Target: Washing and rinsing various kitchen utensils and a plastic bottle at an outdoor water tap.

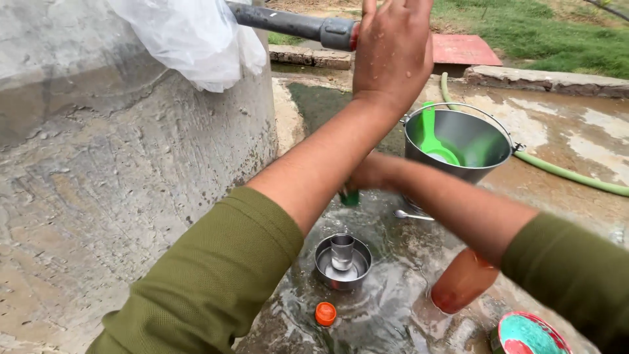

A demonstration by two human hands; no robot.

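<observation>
Reaching up past the grey concrete tank (118, 170) and the clear plastic sheet (196, 39) draped on it, the left hand (392, 49) lay with wet fingers spread against the end of the dark pipe (288, 23), apparently over a red tap part; whether it gripped anything could not be told, since only its back showed. Below, a steel bowl with a small steel cup (342, 261) sat on the wet concrete floor, an orange cap (325, 313) just beside it. The right hand (370, 174), mostly hidden behind the left forearm, seemed closed on a small green thing (350, 198) under the pipe's mouth. Working well here would likely have meant opening the flow gently and keeping the green thing directly beneath. Further right stood a steel bucket (472, 167) holding a green scoop (432, 134), a spoon (409, 215), an orange bottle (462, 282), and a green hose (563, 174).
</observation>
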